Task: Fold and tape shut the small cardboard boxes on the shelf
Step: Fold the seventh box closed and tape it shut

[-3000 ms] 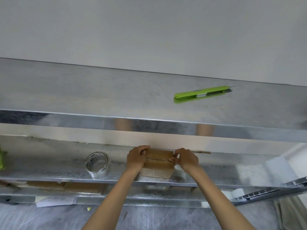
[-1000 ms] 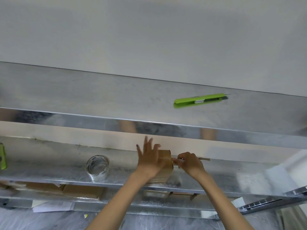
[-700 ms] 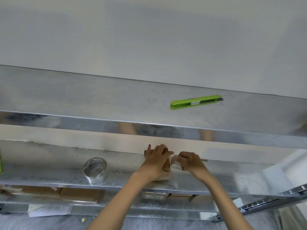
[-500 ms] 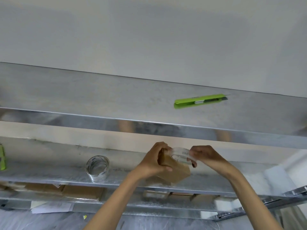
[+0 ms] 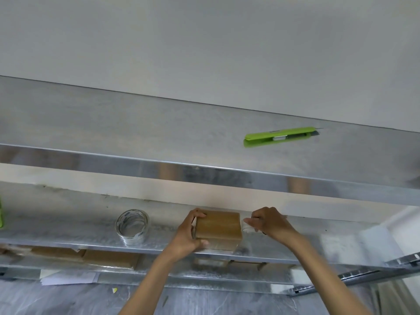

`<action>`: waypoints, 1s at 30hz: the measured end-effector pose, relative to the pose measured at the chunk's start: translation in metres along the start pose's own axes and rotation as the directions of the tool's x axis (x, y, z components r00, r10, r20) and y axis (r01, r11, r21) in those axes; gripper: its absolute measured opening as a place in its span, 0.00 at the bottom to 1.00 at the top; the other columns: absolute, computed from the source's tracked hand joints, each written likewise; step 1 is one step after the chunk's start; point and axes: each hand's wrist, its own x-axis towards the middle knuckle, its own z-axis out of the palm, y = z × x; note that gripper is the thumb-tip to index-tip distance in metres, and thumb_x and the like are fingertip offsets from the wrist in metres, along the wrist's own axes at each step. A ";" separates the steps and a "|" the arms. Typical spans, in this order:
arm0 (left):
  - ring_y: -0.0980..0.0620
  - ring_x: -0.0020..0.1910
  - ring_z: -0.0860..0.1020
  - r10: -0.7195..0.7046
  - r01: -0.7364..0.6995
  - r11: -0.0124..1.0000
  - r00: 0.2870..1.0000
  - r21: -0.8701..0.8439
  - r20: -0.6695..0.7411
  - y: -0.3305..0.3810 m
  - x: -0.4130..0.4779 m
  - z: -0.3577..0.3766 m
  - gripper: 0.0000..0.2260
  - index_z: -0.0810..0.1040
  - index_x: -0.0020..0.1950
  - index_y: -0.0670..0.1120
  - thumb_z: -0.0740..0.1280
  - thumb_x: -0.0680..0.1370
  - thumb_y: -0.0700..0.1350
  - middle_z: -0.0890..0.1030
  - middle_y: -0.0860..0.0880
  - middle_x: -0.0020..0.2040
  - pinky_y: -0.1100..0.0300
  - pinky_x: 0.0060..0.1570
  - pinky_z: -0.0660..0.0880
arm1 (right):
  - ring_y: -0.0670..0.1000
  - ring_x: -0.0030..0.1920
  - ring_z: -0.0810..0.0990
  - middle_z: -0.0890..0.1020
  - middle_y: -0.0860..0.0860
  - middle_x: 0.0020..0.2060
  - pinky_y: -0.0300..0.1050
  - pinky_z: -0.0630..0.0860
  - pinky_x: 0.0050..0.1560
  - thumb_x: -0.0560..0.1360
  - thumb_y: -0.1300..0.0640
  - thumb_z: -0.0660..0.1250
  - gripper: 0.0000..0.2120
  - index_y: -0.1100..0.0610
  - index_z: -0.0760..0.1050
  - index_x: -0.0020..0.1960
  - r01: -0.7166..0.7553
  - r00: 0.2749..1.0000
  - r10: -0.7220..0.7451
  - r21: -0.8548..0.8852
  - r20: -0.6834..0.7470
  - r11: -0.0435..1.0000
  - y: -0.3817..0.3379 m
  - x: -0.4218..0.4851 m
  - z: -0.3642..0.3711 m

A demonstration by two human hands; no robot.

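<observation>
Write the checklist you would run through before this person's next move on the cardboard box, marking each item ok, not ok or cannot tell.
1. Box steadied: the left hand grips the left side of the cardboard box on the middle shelf: ok.
2. Flaps folded: the top lies flat and closed: ok.
3. Tape ready: the right hand pinches a clear strip at the box's right edge: ok.
4. Strip stuck along the top seam: cannot tell, since it is see-through.
5. Cutter available: the green cutter lies on the upper shelf: ok.
6. Tape roll sits left of the box, apart from it: ok.
</observation>
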 end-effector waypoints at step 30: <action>0.47 0.74 0.61 0.071 -0.102 0.372 0.994 0.922 0.081 0.022 -0.015 0.028 0.38 0.61 0.75 0.43 0.43 0.77 0.69 0.58 0.46 0.76 0.48 0.70 0.51 | 0.44 0.26 0.70 0.71 0.45 0.22 0.38 0.66 0.34 0.72 0.39 0.67 0.23 0.55 0.70 0.28 -0.074 0.997 0.076 -0.073 0.025 0.995 0.017 0.018 0.027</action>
